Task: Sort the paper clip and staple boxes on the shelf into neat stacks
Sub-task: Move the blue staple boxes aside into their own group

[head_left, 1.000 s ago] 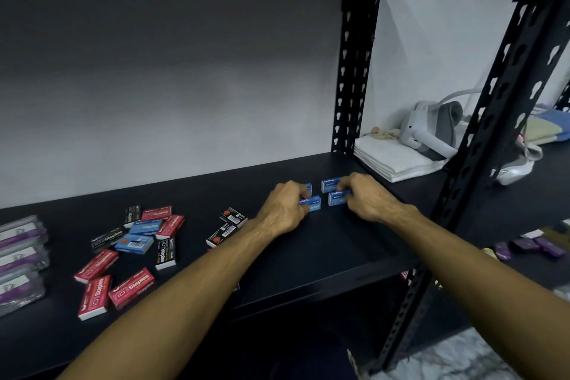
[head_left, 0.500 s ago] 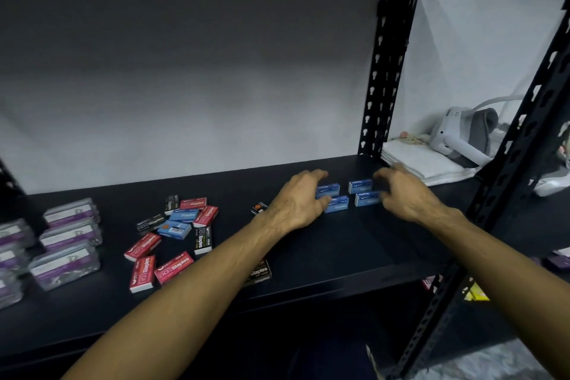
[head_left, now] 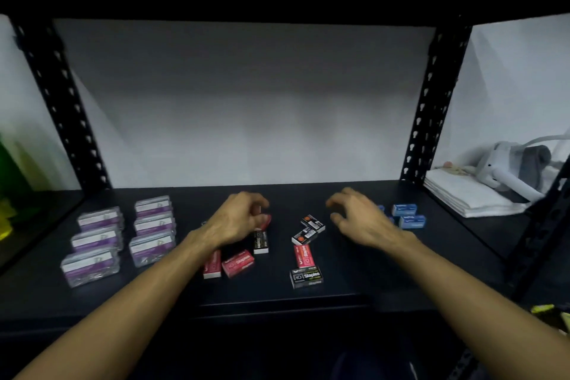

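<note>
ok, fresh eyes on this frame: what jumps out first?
Two bare hands over the black shelf: left hand above a loose scatter of red staple boxes and black staple boxes, right hand open beside them. Left of that, clear paper clip boxes sit in two rows; to the right, blue boxes sit grouped.

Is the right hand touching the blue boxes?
Cannot tell. In the head view the right hand is blurred and overlaps the nearer blue boxes, hiding any contact or gap; its fingers point away from them.
</note>
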